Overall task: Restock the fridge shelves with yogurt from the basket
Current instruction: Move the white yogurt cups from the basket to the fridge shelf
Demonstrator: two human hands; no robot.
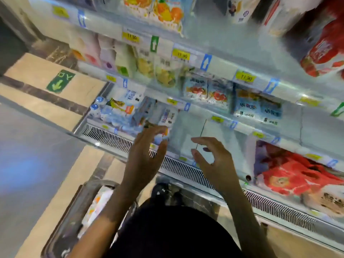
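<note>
Reads as a moment with no pack plainly in hand: down-left of the vent grille (182, 171), yogurt packs (98, 202) in the basket (61, 226) on the beige-and-grey tiled floor (37, 164); over the grille, left hand (142, 159) with fingers loosely curled near small bottom-shelf packs (167, 117), grip impossible to tell, and right hand (214, 164) spread, loosely hooked, holding nothing. Calls next for a reach down-left of the grille for a pack, then a set-down on the bare shelf stretch (186, 131) just above it. Above the grille, tiered shelves with yellow price tags (181, 55); far up-left of it, a green arrow sticker (60, 81).
</note>
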